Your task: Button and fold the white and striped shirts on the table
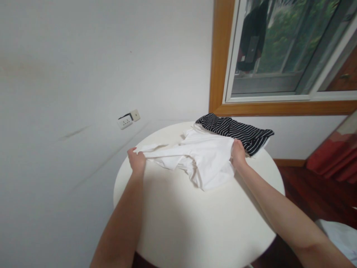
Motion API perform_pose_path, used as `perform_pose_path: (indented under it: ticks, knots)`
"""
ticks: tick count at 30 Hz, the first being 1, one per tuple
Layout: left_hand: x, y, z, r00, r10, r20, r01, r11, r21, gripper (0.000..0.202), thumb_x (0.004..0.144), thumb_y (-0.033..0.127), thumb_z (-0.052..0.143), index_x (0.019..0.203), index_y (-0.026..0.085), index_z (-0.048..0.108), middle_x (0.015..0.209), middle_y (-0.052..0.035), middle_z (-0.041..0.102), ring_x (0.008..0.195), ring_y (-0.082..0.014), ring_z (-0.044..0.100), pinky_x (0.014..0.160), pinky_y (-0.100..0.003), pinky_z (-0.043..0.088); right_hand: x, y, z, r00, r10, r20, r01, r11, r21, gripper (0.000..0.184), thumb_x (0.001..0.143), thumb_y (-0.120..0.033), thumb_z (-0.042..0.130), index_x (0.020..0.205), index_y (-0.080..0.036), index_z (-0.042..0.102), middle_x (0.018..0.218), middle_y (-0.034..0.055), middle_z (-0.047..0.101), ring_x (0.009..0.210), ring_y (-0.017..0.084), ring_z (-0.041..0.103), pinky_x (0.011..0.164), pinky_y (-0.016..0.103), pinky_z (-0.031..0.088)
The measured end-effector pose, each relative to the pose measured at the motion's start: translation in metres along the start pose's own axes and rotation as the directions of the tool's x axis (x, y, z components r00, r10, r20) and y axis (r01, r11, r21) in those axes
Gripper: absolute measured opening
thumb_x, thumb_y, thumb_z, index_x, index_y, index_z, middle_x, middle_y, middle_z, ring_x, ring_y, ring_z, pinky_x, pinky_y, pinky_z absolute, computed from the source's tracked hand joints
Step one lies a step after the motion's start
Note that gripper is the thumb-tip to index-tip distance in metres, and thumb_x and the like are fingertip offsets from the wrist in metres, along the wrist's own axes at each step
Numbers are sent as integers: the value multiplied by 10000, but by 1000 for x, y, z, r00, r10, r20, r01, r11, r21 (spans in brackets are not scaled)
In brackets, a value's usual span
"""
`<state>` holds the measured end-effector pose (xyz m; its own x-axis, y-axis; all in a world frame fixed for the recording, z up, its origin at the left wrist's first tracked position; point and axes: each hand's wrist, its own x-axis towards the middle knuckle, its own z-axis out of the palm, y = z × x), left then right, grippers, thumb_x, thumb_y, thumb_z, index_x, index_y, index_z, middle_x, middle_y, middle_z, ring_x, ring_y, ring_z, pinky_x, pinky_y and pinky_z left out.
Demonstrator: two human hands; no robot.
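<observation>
A white garment (pixel 203 156) lies crumpled on the far half of a round white table (pixel 189 219). My left hand (pixel 136 160) is closed on the garment's left end, which is pulled out into a thin strip. My right hand (pixel 238 153) grips the garment's right edge with fingers curled into the cloth. Behind it, at the table's far edge, lies a black garment with thin white stripes (pixel 237 131), just beyond my right hand.
A white wall stands close on the left with a power socket (pixel 128 119). A wood-framed window (pixel 281 56) is behind the table at the right. Dark wooden floor (pixel 309 193) and a red fabric item (pixel 334 156) lie to the right. White cloth (pixel 340 234) shows at lower right.
</observation>
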<state>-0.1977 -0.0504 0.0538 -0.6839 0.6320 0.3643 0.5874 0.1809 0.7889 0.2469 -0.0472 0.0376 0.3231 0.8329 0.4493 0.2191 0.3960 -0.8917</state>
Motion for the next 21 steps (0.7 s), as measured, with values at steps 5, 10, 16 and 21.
perform_pose_path:
  ticks: [5, 10, 16, 21]
  knots:
    - [-10, 12, -4, 990, 131, -51, -121, 980, 159, 450, 759, 111, 497, 1209, 116, 494, 1167, -193, 502, 1201, -316, 427, 1020, -494, 334, -5, -8, 2, 990, 137, -42, -133, 987, 92, 456, 816, -637, 456, 1009, -230, 526, 832, 15, 627, 737, 185, 593, 650, 296, 502]
    - [-45, 47, 1, 795, 587, 156, -607, 775, 177, 441, 803, 196, 531, 1244, 214, 534, 1351, -121, 472, 1291, -285, 377, 1118, -497, 192, -26, -23, 13, 966, -98, 239, 112, 993, -46, 506, 821, -392, 556, 1299, -237, 487, 1286, 91, 576, 1162, 251, 547, 960, 414, 462]
    - [-97, 71, 27, 442, 687, 577, -833, 553, -20, 477, 904, 375, 451, 1361, 239, 443, 1237, -99, 592, 1194, -253, 487, 1090, -489, 235, -69, -48, 36, 494, -327, 806, 640, 764, -83, 565, 733, -62, 466, 1225, -284, 634, 1402, 29, 509, 1354, 277, 357, 1119, 516, 233]
    - [-89, 68, 30, 465, 652, 599, -809, 588, -13, 303, 892, 367, 466, 1058, 198, 653, 967, -99, 657, 990, -247, 554, 939, -403, 390, -79, -77, 34, 294, -314, 903, 604, 793, 79, 504, 794, -132, 509, 1253, -315, 614, 1285, -13, 614, 1299, 241, 443, 1133, 461, 245]
